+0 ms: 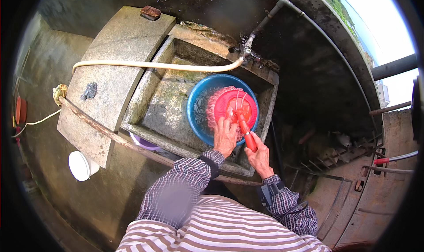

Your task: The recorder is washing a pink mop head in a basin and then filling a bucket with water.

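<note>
A blue plastic basin [189, 119] with water in it stands in the right part of a concrete sink [165, 119]. Over the basin lies a round red plastic mop head [221, 103], with pale pink mop strands [212, 101] around its left side. My right hand [259, 155] grips the red end of the mop's handle [244, 129], which slants up to the joint at the disc. My left hand [225, 136] rests at the disc's lower edge by the strands, its fingers bent; whether it grips anything is unclear.
A cream hose [159, 65] runs from the tap [247, 50] across the sink and a concrete slab [112, 43]. On the slab lie a brown dish [150, 12] and a dark scouring pad [89, 91]. A wooden pole [99, 128] crosses before the sink. A white bucket [79, 166] stands lower left.
</note>
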### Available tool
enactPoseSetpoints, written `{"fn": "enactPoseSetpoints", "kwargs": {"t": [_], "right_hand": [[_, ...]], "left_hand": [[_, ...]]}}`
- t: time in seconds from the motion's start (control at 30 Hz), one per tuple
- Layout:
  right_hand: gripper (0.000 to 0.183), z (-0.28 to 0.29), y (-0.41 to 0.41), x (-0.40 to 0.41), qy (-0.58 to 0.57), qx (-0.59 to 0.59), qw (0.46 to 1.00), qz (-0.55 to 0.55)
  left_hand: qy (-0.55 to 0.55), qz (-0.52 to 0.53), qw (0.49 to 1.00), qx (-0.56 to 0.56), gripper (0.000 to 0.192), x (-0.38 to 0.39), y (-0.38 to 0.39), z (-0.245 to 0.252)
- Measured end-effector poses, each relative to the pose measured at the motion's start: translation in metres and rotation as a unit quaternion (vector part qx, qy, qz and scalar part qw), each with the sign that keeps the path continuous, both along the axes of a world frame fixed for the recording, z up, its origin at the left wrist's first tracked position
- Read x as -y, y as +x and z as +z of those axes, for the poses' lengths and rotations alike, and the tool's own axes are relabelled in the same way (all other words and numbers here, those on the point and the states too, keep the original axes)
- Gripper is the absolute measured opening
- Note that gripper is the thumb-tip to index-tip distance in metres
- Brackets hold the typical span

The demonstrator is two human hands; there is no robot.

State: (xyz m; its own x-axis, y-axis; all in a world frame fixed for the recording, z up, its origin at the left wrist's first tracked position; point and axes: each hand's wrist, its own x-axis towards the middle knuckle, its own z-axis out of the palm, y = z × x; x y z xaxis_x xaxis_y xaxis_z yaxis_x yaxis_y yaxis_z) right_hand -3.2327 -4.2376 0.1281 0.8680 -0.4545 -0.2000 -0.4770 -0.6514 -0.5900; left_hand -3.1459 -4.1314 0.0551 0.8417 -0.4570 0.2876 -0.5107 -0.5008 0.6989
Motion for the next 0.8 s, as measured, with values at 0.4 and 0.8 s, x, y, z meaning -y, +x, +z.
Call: {"fn": "enactPoseSetpoints", "kwargs": {"t": [0.4, 0.8], "right_hand": [[0.063, -0.147, 0.062, 0.014, -0.016, -0.066, 0.998, 0.009], [0.06, -0.152, 0.05, 0.018, 0.094, -0.011, 0.995, -0.016]], "left_hand": [[0.188, -0.158, 0.94, -0.236, 0.027, -0.057, -0.006, -0.039], [-0.023, -0.088, 0.827, -0.554, 0.038, -0.031, 0.002, -0.047]]}}
